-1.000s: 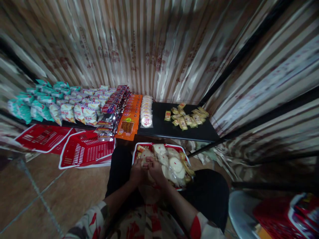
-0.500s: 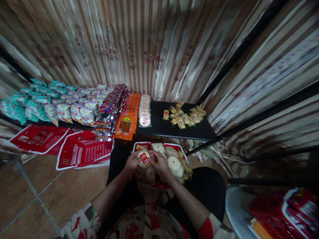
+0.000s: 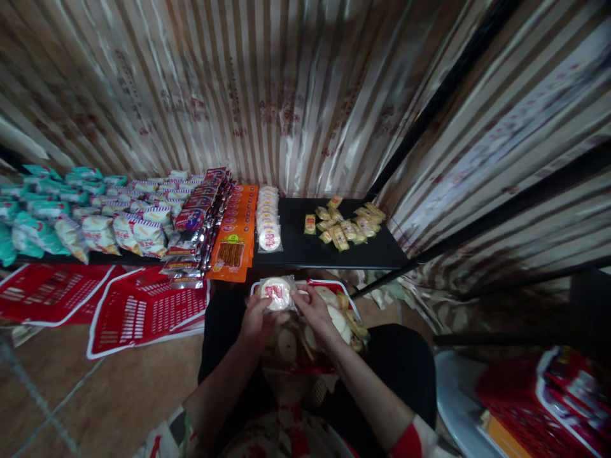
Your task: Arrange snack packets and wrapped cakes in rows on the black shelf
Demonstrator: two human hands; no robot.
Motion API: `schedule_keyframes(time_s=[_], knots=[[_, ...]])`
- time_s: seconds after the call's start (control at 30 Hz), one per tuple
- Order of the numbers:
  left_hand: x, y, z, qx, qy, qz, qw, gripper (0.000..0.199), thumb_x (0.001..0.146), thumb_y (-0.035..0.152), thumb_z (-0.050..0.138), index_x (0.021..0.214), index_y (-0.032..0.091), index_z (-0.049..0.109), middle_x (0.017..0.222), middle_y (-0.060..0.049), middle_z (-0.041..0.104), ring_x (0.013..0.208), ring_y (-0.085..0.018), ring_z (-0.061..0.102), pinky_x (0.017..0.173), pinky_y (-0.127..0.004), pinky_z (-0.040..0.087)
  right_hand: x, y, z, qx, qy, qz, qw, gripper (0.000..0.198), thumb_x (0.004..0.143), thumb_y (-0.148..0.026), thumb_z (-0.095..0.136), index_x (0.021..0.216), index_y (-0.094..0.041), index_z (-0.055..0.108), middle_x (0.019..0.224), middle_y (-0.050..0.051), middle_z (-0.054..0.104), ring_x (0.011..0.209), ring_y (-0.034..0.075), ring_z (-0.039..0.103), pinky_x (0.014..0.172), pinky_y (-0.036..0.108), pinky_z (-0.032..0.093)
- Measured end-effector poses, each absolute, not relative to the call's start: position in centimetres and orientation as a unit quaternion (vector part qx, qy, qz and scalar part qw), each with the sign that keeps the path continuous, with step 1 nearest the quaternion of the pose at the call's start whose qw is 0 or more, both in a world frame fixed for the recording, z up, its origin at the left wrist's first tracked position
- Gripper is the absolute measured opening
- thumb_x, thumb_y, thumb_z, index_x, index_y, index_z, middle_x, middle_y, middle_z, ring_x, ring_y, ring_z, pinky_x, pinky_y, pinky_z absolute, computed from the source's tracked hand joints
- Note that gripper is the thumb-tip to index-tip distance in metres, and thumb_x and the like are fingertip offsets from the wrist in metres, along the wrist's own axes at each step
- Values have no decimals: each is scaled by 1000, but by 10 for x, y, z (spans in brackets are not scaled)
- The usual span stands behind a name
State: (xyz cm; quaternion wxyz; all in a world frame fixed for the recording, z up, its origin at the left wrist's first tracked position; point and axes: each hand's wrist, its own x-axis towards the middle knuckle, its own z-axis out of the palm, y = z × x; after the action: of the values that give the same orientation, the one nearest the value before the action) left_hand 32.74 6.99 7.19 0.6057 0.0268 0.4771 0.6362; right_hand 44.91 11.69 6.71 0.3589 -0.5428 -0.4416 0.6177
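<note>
Both my hands hold a clear-wrapped pack of round white rice crackers [image 3: 275, 292] with red print, just above a red basket [image 3: 329, 283] with a white rim. My left hand [image 3: 254, 321] grips the pack's left edge. My right hand [image 3: 312, 308] pinches its right edge. In the basket between my knees lie more round white crackers [image 3: 338, 321] and yellow-wrapped snacks [image 3: 357, 327]; my hands and forearms hide part of them. A row of similar cracker packs [image 3: 268, 219] stands on the black shelf [image 3: 291, 257] ahead.
Left along the shelf are orange snack packs [image 3: 233, 248], dark red packs [image 3: 195, 216], white bags [image 3: 143, 235] and teal bags [image 3: 38, 232]. Small yellow packets [image 3: 346, 229] lie at the right. Red baskets [image 3: 147, 305] rest on the floor, and another filled basket [image 3: 520, 407] sits right.
The cracker pack has come up and forward in my hands, its printed face now turned up. My view has shifted slightly, so the shelf's left side appears lower.
</note>
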Motion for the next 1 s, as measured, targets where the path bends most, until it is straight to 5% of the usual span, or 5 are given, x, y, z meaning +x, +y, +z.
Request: schedule_keyframes(time_s=[0.23,0.57,0.83,1.0], knots=[[340,85,63,8,425,665,614,41,71,20,63,110,21,49,98,-5,67,85,-17,66,80,-30,53,428,123,65,-510,-404,642,407,42,58,-51,74,76,-20,53,69,-2,61,61,12,58,56,21,45],[328,92,47,122,543,580,595,26,65,27,66,88,19,58,84,-2,66,77,-16,63,74,-29,51,429,151,56,-538,-469,582,390,47,59,-52,68,92,-19,60,78,2,64,70,16,60,65,27,49],[309,115,52,352,707,539,293,38,74,15,48,112,15,56,113,-11,56,100,-20,57,89,-33,47,423,209,53,-514,-505,575,387,46,60,-48,69,94,-17,63,80,3,67,68,16,61,67,29,50],[303,135,62,497,715,446,210,40,78,14,44,113,17,60,130,-10,50,120,-24,46,106,-39,35,402,240,47,-505,-546,543,390,41,64,-48,65,91,-17,64,75,1,67,65,15,59,64,27,48]])
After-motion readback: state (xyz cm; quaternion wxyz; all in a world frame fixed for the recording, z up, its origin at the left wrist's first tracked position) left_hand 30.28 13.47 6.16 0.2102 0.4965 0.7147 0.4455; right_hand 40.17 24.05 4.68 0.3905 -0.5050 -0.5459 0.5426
